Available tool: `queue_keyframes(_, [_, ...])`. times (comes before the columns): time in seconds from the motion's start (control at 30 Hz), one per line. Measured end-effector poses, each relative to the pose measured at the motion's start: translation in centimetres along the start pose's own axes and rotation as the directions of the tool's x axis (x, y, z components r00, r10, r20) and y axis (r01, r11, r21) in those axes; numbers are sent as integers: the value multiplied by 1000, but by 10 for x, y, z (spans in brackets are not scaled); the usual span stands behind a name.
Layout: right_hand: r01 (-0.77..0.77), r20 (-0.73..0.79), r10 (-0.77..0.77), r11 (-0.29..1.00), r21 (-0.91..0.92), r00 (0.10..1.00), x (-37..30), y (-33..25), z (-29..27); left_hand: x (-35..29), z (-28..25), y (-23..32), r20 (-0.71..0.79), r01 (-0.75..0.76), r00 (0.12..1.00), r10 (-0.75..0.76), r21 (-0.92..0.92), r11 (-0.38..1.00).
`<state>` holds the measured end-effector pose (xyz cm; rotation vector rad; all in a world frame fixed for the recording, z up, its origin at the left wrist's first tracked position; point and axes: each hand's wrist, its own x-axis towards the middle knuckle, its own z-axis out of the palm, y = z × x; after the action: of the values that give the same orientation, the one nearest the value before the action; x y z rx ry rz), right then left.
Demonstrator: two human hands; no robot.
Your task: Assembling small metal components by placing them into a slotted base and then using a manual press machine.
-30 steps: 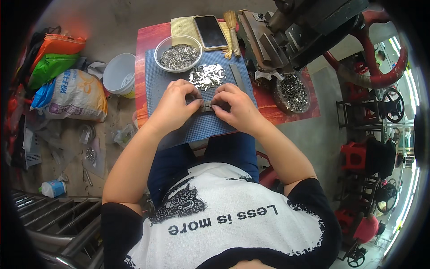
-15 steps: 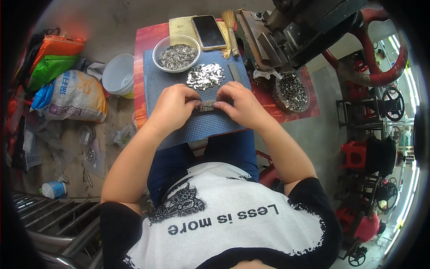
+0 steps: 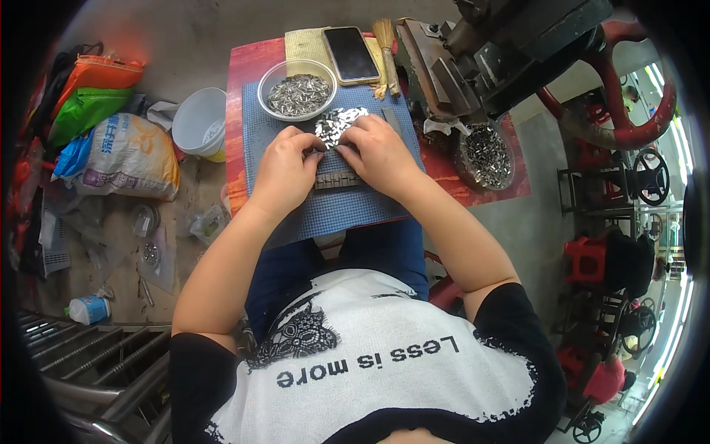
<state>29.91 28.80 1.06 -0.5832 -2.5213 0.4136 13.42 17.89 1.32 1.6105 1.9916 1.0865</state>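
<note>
A loose pile of small shiny metal pieces (image 3: 330, 127) lies on the blue textured mat (image 3: 285, 214). My left hand (image 3: 287, 169) is at the pile's near left edge, thumb and fingertips drawn together. At the near right edge, my right hand (image 3: 379, 154) has its fingers curled and closed at the pieces, covering part of the pile. What either hand's fingertips hold is too small to make out. Just nearer to me than both hands, a slotted metal bar (image 3: 336, 180) rests on the mat, its right end partly under my right hand.
Beyond the pile stands a clear bowl (image 3: 298, 95) of thin metal pins. A phone (image 3: 351, 54) and a straw brush (image 3: 386, 55) lie at the back. To the right are a heavy press (image 3: 510, 44) and a tub (image 3: 486, 157) of metal pieces. A bucket (image 3: 198, 124) stands left.
Both hands have left the slotted bar and moved away from me to the pile. The bar's top now shows. The whole view has shifted slightly.
</note>
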Motion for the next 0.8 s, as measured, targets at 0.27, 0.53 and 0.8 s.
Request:
queue_keyframes(0.27, [31,134,-43,996,88,990,1,6,-16,-2,-7,3,37,47,998,-44,-96,994])
queue_keyframes(0.53, [-39,218,-13,971,234,976,-5,-8,-32,-9,-17,2,37,73,997,-69,-120,990])
queue_keyframes(0.8, [63,194,-97,983,173,976,-19,-19,-28,-18,-30,28,51,-30,998,36,-116,993])
